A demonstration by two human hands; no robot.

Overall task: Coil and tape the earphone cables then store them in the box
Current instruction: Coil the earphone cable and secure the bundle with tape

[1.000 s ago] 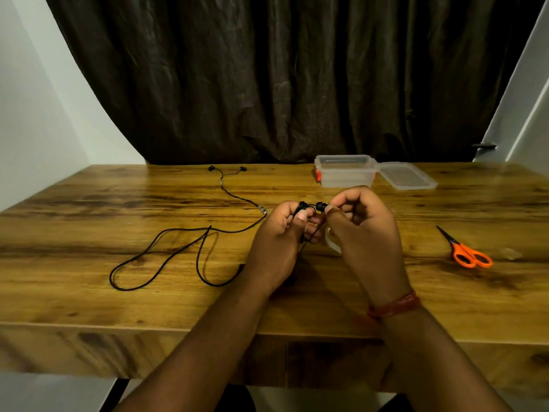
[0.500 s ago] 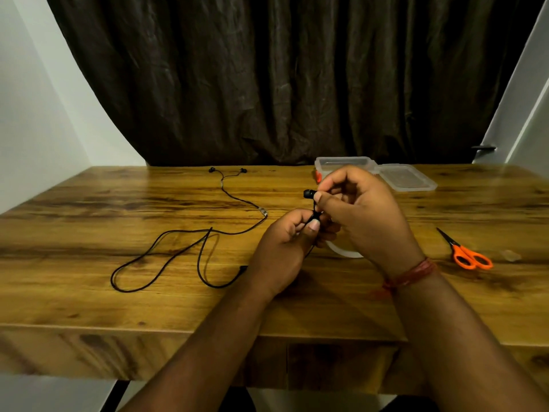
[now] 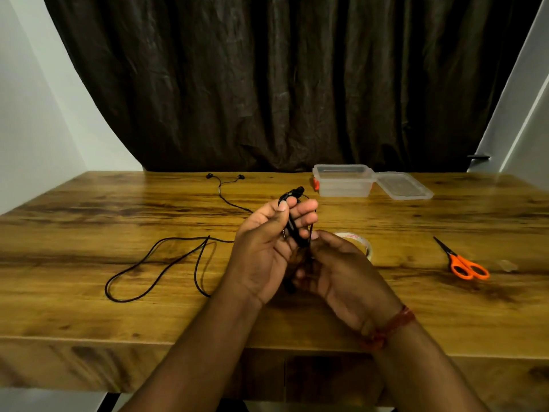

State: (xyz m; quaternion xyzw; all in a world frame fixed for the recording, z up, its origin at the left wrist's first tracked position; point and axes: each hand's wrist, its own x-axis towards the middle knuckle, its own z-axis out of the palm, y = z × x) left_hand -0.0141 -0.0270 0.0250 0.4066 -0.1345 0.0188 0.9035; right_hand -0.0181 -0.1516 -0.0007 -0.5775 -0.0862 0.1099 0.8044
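Observation:
My left hand is raised over the table's middle, fingers up, with a black earphone cable looped around them and an earbud sticking out above the thumb. My right hand is lower and to the right, pinching the same cable just below the left fingers. A second black earphone cable lies loose on the table to the left, its two earbuds near the far edge. A roll of clear tape lies behind my right hand, partly hidden. The clear plastic box stands open at the back.
The box's clear lid lies flat to the right of the box. Orange-handled scissors lie on the right side of the wooden table, with a small clear scrap beside them. A dark curtain hangs behind the table.
My left hand has lifted and spread its fingers with the cable around them. My right hand has dropped from above the left hand to below it, uncovering the tape roll.

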